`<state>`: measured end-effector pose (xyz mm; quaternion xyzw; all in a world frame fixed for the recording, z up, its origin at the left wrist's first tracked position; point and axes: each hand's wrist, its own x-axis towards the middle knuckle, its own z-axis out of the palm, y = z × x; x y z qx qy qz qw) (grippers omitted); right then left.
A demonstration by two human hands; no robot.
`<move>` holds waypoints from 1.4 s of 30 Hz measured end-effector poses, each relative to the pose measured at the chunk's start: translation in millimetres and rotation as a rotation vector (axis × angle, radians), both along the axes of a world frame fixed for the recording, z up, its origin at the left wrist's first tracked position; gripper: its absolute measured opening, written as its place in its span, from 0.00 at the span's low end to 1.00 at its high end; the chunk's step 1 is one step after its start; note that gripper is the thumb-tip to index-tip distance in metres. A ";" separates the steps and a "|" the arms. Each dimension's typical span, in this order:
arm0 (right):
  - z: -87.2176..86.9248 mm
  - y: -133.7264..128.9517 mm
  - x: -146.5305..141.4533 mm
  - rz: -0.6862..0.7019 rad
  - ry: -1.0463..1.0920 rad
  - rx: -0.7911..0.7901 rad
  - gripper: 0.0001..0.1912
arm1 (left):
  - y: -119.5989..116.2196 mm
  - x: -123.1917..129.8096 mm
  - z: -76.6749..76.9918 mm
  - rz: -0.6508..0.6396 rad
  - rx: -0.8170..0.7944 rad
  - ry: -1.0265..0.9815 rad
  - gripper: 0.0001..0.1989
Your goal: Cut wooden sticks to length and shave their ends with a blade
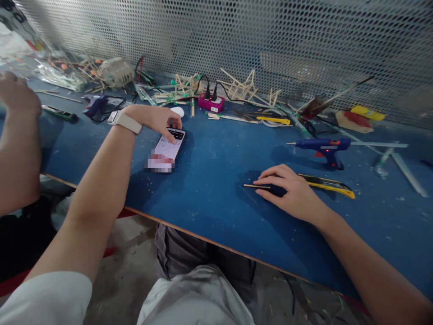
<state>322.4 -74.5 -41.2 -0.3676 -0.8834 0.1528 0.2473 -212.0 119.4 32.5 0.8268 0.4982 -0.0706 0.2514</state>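
The person's left hand (164, 121) is at the far end of a phone (165, 153) on the blue table (206, 198), its thumb across the upper screen and its other fingers curled near the top edge; whether they grip the phone or merely touch it cannot be told. The right hand (287, 187), well apart from the phone, is low over the tabletop with fingers half bent. A thin wooden stick (250, 185) lies between its thumb and fingertips, pointing toward the phone's side, though whether it is pinched or just resting there is unclear.

Large digits show on the phone, beginning "00" and ending in what looks like "2" (the thumb covers some of them); the lower screen is pixelated. A blue glue gun (329, 145), beyond the right hand, bears a pale label too small to read. A yellow-edged cutter (333, 186) lies just beside that hand.
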 end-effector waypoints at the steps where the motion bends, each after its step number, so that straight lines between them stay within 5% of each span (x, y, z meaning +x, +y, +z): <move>1: -0.2 0.3 0.4 0.002 0.000 -0.001 0.10 | -0.1 0.1 0.3 0.002 0.005 -0.003 0.47; 6: -0.6 2.2 0.0 0.001 -0.002 -0.003 0.10 | -10.8 15.8 17.8 0.002 0.088 -0.074 0.33; 10: -0.4 3.0 -4.3 -0.007 0.007 0.004 0.09 | -47.4 83.3 30.8 -0.117 0.263 -0.274 0.15; 13: -1.3 2.5 -7.7 -0.021 0.013 0.015 0.09 | -85.9 155.6 17.3 -0.316 0.235 -0.417 0.06; 15: -2.4 1.6 -9.7 -0.034 0.015 0.023 0.10 | -107.9 195.1 -1.5 -0.424 0.182 -0.487 0.09; 18: -3.8 -0.9 -13.7 -0.050 0.017 0.020 0.09 | -126.6 224.9 -31.6 -0.489 0.147 -0.572 0.09; 23: -0.7 -11.0 -27.1 -0.044 0.033 -0.017 0.10 | -129.9 215.1 -49.6 -0.489 0.135 -0.650 0.10; 32: 16.2 -42.8 -48.8 0.075 0.074 -0.111 0.08 | -134.5 197.7 -27.2 -0.648 -0.197 -0.699 0.12; 42: 13.6 -40.8 -54.4 0.016 0.050 -0.122 0.12 | -127.9 198.2 -21.4 -0.533 -0.312 -0.720 0.03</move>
